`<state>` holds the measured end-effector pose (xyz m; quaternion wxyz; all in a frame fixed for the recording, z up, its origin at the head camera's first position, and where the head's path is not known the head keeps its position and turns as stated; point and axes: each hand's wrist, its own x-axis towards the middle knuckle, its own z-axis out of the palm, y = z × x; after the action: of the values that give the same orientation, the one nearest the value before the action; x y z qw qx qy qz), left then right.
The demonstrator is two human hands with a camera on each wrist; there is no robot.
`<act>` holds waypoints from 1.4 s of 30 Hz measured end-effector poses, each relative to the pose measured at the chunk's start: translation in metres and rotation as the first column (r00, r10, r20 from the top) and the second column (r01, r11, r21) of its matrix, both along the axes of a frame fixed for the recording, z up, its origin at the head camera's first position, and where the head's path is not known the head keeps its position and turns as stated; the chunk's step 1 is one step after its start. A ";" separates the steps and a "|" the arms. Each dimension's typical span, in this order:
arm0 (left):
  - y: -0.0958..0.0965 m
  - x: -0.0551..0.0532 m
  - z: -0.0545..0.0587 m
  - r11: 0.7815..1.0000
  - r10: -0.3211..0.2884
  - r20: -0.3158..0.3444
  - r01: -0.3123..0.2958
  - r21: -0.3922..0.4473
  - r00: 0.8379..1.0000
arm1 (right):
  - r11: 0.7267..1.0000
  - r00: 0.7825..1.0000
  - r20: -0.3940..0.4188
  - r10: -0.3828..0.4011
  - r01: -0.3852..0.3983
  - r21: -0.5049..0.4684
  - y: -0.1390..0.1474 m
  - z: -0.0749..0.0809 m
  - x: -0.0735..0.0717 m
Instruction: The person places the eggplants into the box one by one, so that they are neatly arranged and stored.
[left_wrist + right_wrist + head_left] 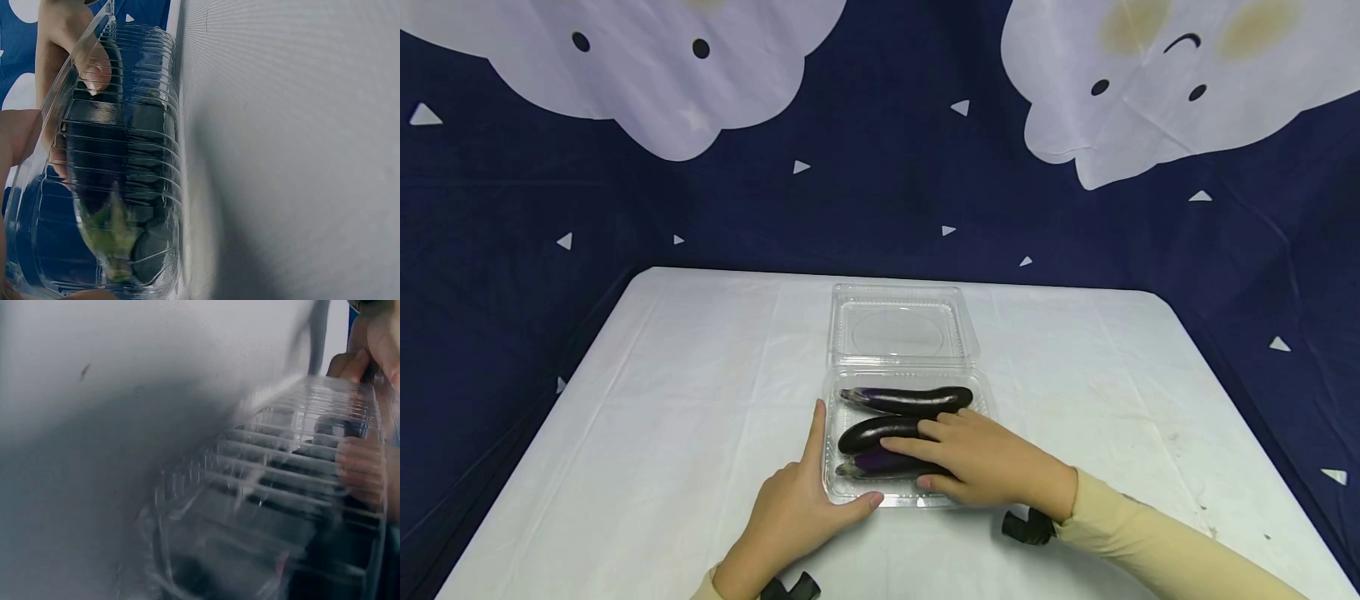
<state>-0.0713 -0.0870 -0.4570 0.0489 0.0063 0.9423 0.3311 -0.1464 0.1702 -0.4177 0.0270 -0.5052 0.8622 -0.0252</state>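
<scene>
Three dark purple eggplants lie side by side in the base of a clear plastic clamshell container [910,497], opened flat on the table. The far eggplant [917,402] and the middle eggplant [868,434] lie beyond the near eggplant [880,467], whose green stem end shows in the left wrist view. My right hand [977,458] reaches over the container's right side and holds the near eggplant between thumb and fingers, its other fingers over the middle one. Thumb and forefinger spread, my left hand [797,500] rests against the container's front left corner.
The container's clear lid [897,329] lies back behind the base. A white cloth covers the table [662,400]. Behind it hangs a dark blue curtain [880,200] with clouds and small white triangles.
</scene>
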 end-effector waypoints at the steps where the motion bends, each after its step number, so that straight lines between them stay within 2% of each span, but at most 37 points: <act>1: 0.000 0.000 0.000 1.000 -0.001 0.000 0.001 0.001 1.000 | 1.000 1.000 0.005 0.002 -0.002 0.004 -0.001 -0.001 0.000; 15: 0.000 0.000 -0.001 1.000 -0.006 0.007 0.006 0.004 1.000 | 0.994 0.995 0.100 -0.023 0.012 0.105 -0.007 0.000 -0.006; 26: -0.001 -0.001 -0.002 1.000 -0.009 0.002 0.009 0.008 1.000 | 0.990 0.992 0.122 -0.033 0.016 0.138 -0.008 -0.001 -0.008; 30: -0.001 -0.001 -0.002 1.000 -0.008 0.008 0.008 0.016 1.000 | 0.991 0.995 0.102 -0.021 0.008 0.131 -0.008 -0.002 -0.008; 36: -0.001 -0.001 0.000 1.000 -0.004 0.013 0.004 0.023 1.000 | 0.996 0.999 0.011 0.052 -0.053 0.069 -0.006 -0.003 -0.008; 42: -0.001 0.000 0.001 1.000 -0.004 0.023 0.003 0.014 1.000 | 0.998 0.999 0.033 0.040 -0.041 0.046 -0.005 -0.006 -0.010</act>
<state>-0.0713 -0.0880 -0.4560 0.0603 0.0045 0.9394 0.3375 -0.1563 0.1649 -0.4233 0.0530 -0.5214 0.8516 -0.0127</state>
